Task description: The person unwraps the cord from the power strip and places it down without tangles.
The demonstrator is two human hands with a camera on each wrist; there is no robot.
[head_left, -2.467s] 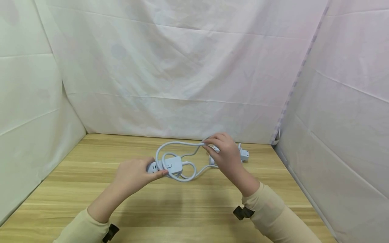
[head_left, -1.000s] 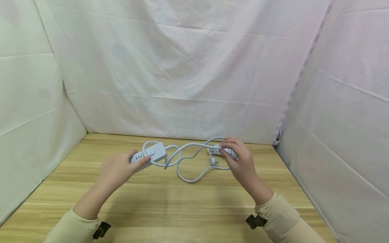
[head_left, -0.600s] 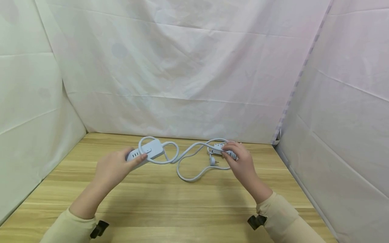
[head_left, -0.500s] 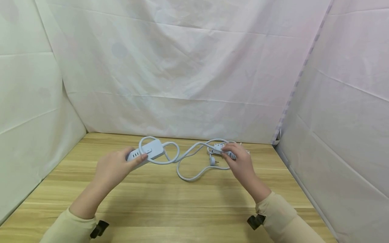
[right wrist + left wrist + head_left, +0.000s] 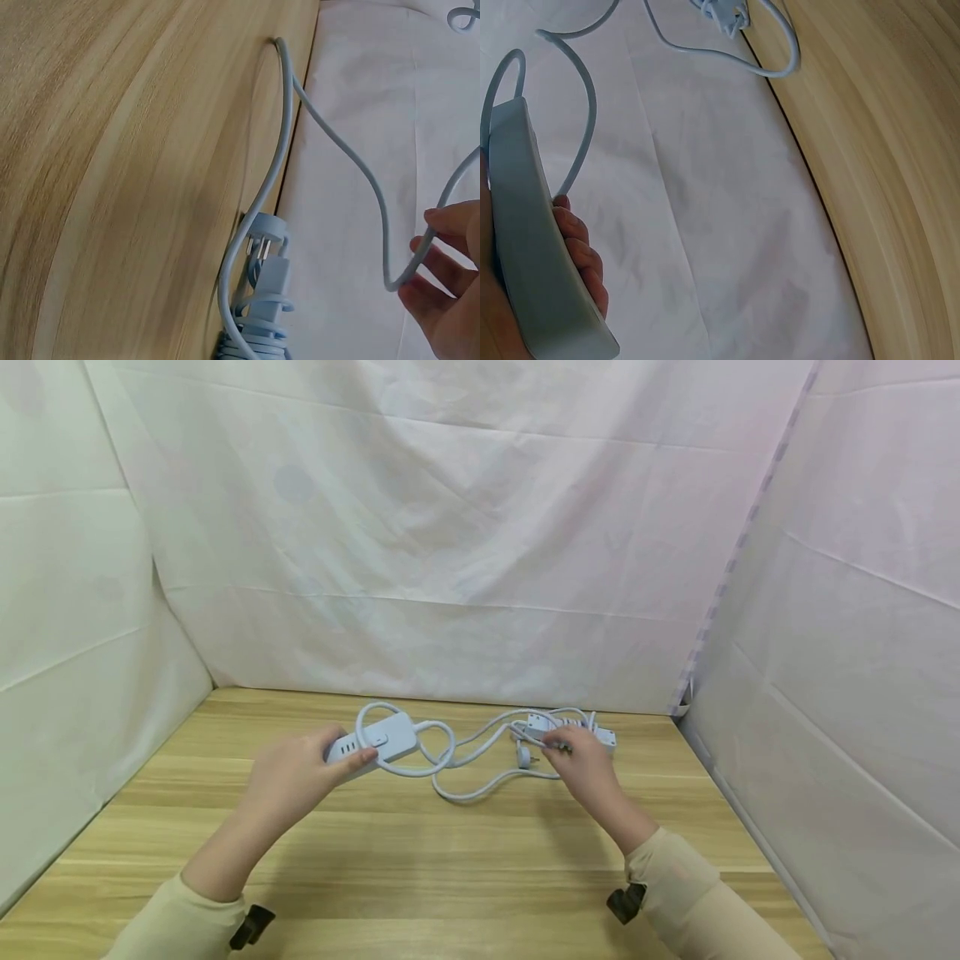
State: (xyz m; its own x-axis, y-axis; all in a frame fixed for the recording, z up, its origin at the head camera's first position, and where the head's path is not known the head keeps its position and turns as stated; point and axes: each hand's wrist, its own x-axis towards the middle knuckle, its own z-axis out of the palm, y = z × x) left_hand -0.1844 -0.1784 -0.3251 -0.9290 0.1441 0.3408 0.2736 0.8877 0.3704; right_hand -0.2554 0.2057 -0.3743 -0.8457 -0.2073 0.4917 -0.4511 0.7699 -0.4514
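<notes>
My left hand [image 5: 288,777] grips a pale blue power strip [image 5: 393,739] above the table, thumb on top near its switch. In the left wrist view the fingers wrap the long side of the strip [image 5: 547,247]. A cord loop [image 5: 442,735] hangs around its far end. At the right, my right hand [image 5: 588,772] pinches the pale cord [image 5: 382,217] between thumb and fingers, raised in the right wrist view. Behind that hand lies a second power strip [image 5: 605,740] with cord wound round its middle. Its plug [image 5: 522,757] lies beside it, prongs showing.
The wooden table [image 5: 450,877] ends at a white cloth backdrop [image 5: 420,527]. White cloth walls stand at the left [image 5: 75,652] and right [image 5: 840,652]. Slack cord [image 5: 480,795] curves across the table between the hands.
Over the earlier frames the hands have moved apart, drawing out the cord near the left strip. Since half a second ago the right hand has lowered and the left has shifted slightly right.
</notes>
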